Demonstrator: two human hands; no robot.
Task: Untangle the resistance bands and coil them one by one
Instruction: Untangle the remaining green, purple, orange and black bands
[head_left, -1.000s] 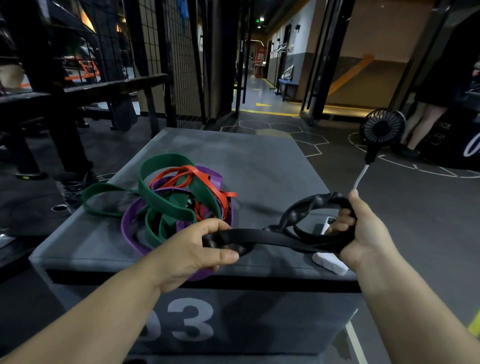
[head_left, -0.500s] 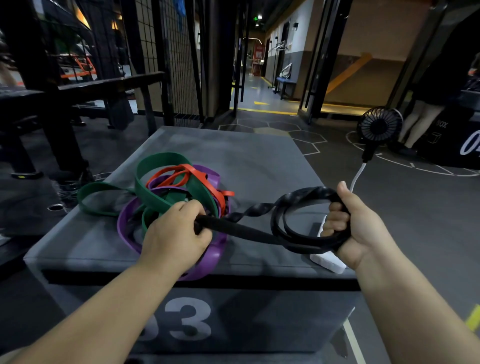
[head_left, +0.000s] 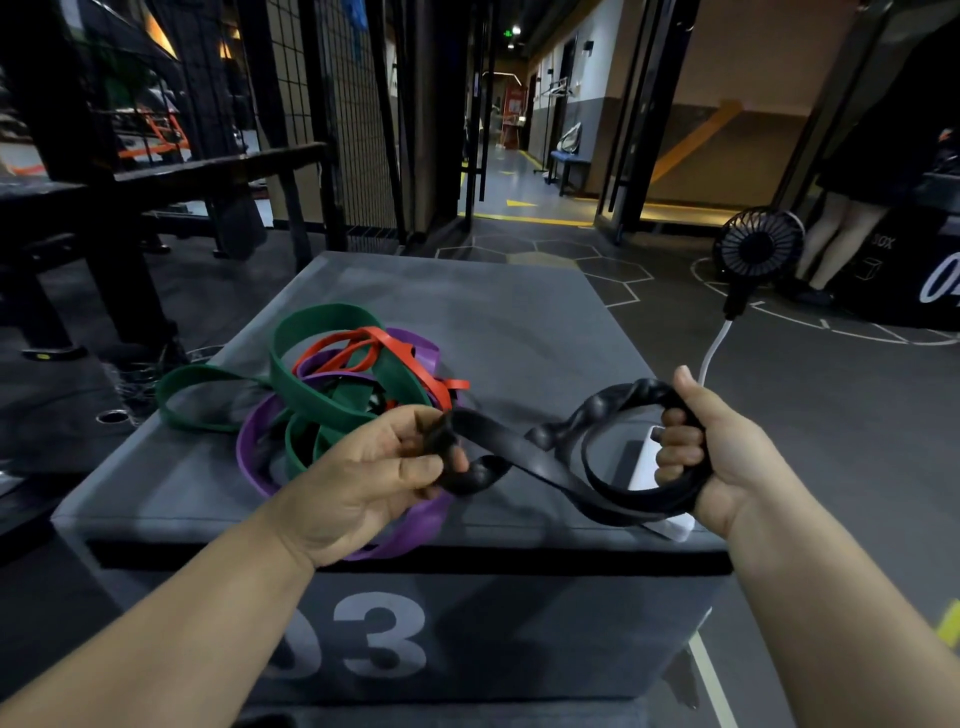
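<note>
Rubber of the black band (head_left: 519, 453) looks soft, stretchy, light and grippy, so it is probably best held at the coil and at its loose end. Flat, matte and twisted, it hangs above the padded box (head_left: 519, 322). The right hand (head_left: 711, 457) clenches its coiled loops and the left hand (head_left: 374, 467) pinches the twisted end, beside the tangled green, red and purple bands (head_left: 317, 400).

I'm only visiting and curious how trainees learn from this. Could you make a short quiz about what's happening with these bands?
1. True or false: the left hand and the right hand both grip the black band.
2. Multiple choice: the black band's coiled loops are held in A) the left hand, B) the right hand, C) neither hand.
3. Fill in: the tangled pile of coloured bands lies on a grey box marked ___.
Key: 1 true; 2 B; 3 03.
</note>
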